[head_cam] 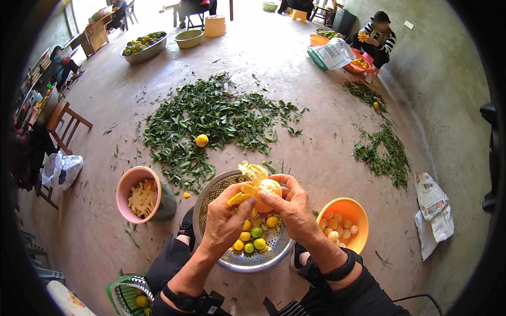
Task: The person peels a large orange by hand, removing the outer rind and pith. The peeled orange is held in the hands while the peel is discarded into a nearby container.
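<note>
Both hands meet over a perforated metal basin [276, 256] between my feet. My right hand [294, 209] holds a mostly peeled mandarin [269, 189], its pale pith showing. Pinched in my left hand [227, 215] is the yellow peel [253, 170], spread in flaps beside the fruit; whether it is still joined to the fruit is hard to tell. Several unpeeled green and yellow mandarins [257, 232] lie in the basin below with scraps of peel. On the right, an orange bucket [361, 225] contains peeled mandarins [336, 226]. To the left, a pink-lined bucket [122, 197] holds peels [143, 198].
Beyond the basin spreads a heap of green leaves [221, 110] with one yellow fruit [201, 140] on it. A woven basket of fruit [118, 290] stands by my left leg. White sacks [433, 205] lie near the right wall. Another person [381, 37] sits at the far right.
</note>
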The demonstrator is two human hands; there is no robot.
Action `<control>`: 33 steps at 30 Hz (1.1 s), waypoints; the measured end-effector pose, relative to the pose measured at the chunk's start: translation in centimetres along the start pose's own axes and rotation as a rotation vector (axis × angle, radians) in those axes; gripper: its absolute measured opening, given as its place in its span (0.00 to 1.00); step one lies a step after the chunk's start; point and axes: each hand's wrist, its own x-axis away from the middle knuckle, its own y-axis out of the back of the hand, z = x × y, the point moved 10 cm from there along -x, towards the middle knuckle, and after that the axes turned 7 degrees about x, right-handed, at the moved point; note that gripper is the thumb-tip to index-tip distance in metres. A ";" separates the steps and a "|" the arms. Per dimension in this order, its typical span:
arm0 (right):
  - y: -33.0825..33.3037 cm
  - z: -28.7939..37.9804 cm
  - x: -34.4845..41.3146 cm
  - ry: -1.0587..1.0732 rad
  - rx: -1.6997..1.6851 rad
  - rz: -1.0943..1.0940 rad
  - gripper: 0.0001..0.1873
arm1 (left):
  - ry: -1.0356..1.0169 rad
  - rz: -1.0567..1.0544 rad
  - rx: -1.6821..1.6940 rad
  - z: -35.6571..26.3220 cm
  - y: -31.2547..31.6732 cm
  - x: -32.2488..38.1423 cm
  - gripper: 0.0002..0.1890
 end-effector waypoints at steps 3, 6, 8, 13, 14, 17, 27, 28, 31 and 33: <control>0.0 0.1 0.0 0.005 0.034 -0.008 0.27 | 0.020 -0.065 -0.022 0.2 0.4 0.0 0.13; -0.1 0.5 0.1 0.022 0.115 0.007 0.27 | -0.191 -0.120 -0.290 -2.2 0.0 0.5 0.10; -0.3 0.6 0.3 0.022 0.103 0.019 0.27 | -0.240 -0.135 -0.338 -2.9 -0.1 0.5 0.08; -0.5 0.4 0.3 0.004 0.095 0.031 0.26 | -0.263 -0.186 -0.349 -3.2 0.3 0.6 0.06; -0.5 0.3 0.3 -0.006 0.088 0.037 0.25 | -0.268 -0.189 -0.343 -3.2 0.4 0.6 0.05; -0.4 -0.1 0.1 -0.037 0.090 0.053 0.25 | -0.235 -0.189 -0.317 -2.8 0.8 0.5 0.05; -0.5 -1.6 -0.3 -0.135 -0.150 0.067 0.25 | 0.046 -0.052 -0.011 0.1 0.2 -0.2 0.21; -0.5 -1.7 -0.3 -0.132 -0.153 0.063 0.25 | 0.005 -0.039 -0.104 -0.4 0.0 -0.2 0.23; -0.3 -1.8 -0.4 -0.131 -0.165 0.059 0.25 | -0.065 0.011 -0.210 -1.1 -0.6 -0.2 0.33; -0.2 -2.1 -0.4 -0.164 -0.177 0.060 0.25 | -0.190 0.056 -0.362 -2.2 -1.4 0.0 0.36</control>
